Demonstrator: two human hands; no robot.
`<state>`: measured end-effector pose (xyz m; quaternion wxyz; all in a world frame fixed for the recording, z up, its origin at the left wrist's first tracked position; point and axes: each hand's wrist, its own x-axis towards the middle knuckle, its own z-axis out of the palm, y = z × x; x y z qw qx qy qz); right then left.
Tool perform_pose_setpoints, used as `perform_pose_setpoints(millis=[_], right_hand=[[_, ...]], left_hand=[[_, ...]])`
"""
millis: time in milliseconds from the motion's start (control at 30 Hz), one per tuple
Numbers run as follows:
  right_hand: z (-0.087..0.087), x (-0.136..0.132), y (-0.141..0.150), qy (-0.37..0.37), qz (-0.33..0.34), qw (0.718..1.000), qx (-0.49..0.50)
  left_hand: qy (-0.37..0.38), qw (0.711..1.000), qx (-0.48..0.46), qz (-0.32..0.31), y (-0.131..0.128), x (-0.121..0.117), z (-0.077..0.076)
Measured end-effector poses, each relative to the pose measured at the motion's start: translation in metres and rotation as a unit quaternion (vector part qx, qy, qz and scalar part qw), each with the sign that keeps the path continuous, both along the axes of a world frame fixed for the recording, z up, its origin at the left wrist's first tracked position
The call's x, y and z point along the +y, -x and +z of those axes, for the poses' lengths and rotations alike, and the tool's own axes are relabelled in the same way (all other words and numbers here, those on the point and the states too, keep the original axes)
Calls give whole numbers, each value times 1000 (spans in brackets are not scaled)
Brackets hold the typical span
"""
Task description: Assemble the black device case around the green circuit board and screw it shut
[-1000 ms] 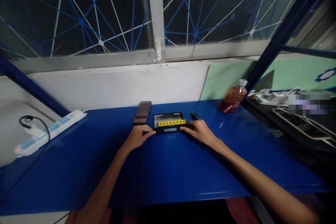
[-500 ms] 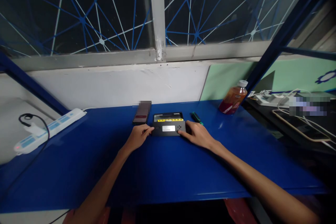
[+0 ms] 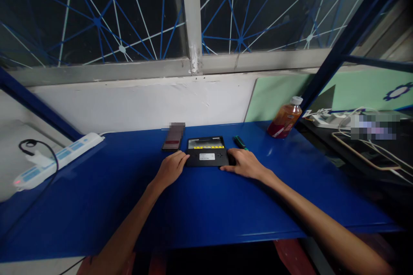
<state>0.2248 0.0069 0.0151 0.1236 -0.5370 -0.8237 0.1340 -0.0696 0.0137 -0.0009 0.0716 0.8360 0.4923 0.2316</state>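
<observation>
A flat black case (image 3: pixel 200 162) lies on the blue table in front of me. Its near part bears a white label and a cross of small holes, and a yellow strip separates this from a framed, glossy recess behind. My left hand (image 3: pixel 172 167) holds the left edge with fingers pressed together. At the right edge, my right hand (image 3: pixel 245 164) grips the case, its thumb by the near corner. Just beyond the right hand is a green and black tool handle (image 3: pixel 240 142), partly hidden by that hand. A phone (image 3: pixel 173 137) lies behind my left hand.
On the left, a white power strip (image 3: pixel 69 157) with a black cable lies on the blue table (image 3: pixel 200 206). A drink bottle (image 3: pixel 285 120) stands at the back right. Beyond it are a cased phone (image 3: pixel 364 150) and white cables on a dark surface. Wall and window rise behind.
My right thumb has slid from the front face of the black case to its near right corner. The case's near part looks flatter against its back part. The view has shifted slightly.
</observation>
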Motion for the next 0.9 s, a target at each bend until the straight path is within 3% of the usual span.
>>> perform_pose_setpoints(millis=[367,900], right_hand=[[-2,4,-5,4,20,1000,10],[-1,3,-6,-55,36,996,-54]], left_hand=[[-44,995,69,56,-7,-2,-6],[-38,995,51,70,-8,-2,-2]])
